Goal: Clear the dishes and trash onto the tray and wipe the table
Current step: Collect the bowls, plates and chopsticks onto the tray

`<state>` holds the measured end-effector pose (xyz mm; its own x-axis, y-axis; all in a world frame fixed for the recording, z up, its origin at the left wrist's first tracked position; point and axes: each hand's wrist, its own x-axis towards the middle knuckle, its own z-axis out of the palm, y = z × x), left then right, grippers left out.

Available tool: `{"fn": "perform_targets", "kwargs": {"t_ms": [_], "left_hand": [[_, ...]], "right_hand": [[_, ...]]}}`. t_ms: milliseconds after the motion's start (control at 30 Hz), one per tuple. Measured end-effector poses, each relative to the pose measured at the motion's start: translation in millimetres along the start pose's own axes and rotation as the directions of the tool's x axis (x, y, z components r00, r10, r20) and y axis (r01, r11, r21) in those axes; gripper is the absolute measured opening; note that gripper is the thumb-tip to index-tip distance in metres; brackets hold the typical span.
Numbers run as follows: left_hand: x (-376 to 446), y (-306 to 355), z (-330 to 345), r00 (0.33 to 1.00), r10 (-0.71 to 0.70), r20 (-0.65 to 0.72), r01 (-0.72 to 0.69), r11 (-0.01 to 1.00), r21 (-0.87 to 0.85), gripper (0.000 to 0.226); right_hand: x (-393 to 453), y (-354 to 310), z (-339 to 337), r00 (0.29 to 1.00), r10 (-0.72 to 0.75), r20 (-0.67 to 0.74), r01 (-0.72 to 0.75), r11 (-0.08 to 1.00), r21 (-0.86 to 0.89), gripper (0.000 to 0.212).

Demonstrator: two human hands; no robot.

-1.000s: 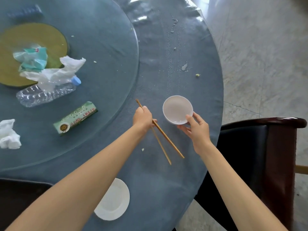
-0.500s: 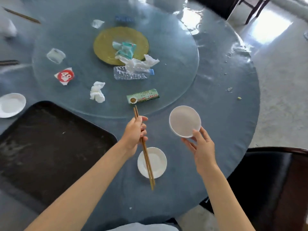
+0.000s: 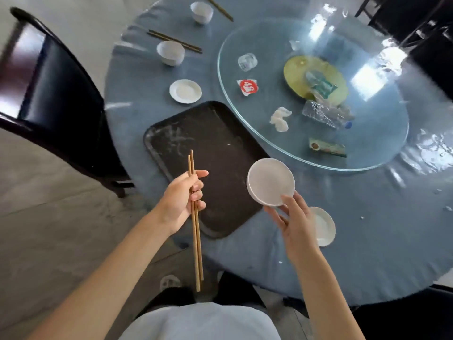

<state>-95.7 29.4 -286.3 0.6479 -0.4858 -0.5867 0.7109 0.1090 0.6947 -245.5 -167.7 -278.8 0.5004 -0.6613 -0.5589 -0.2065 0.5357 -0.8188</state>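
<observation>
My left hand [image 3: 182,202] grips a pair of wooden chopsticks [image 3: 196,236] held upright over the near edge of the black tray [image 3: 171,133]. My right hand [image 3: 294,222] pinches the rim of a white bowl [image 3: 269,181], lifted above the tray's near right corner. A white saucer [image 3: 323,225] lies on the blue table [image 3: 367,229] behind my right hand. Further off stand two white bowls [image 3: 170,52], another saucer [image 3: 185,91] and more chopsticks [image 3: 175,41].
The glass turntable [image 3: 367,143] carries trash: crumpled tissue [image 3: 280,118], a plastic bottle [image 3: 323,114], a green packet [image 3: 327,147], a red-and-white wrapper [image 3: 248,86], a plastic cup [image 3: 247,61]. A dark chair [image 3: 56,94] stands at the left.
My view has swung left, bringing the tray under both hands. The chopsticks and the bowl have been carried from the table's right side to above the tray.
</observation>
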Motion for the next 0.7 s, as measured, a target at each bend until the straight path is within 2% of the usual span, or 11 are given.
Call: {"fn": "perform_targets", "kwargs": {"t_ms": [300,467,700], "left_hand": [[-59.9,39.7,-157.0,0.968,0.079,-0.239,-0.134,0.966,-0.222,0.027],[-66.8,71.1,-223.7,0.936,0.088,-0.34,-0.182,0.949,-0.256,0.028],[-39.3,169.7,-317.6,0.911,0.127,-0.392,-0.269,0.905,-0.33,0.029]], "right_hand": [[-41.1,57.2,160.4,0.96,0.112,0.256,-0.054,0.973,-0.224,0.031],[-44.0,76.1,247.6,0.916,0.161,0.368,-0.037,0.946,-0.323,0.032],[-24.0,91.4,399.1,0.865,0.191,0.464,-0.006,0.929,-0.371,0.031]]}}
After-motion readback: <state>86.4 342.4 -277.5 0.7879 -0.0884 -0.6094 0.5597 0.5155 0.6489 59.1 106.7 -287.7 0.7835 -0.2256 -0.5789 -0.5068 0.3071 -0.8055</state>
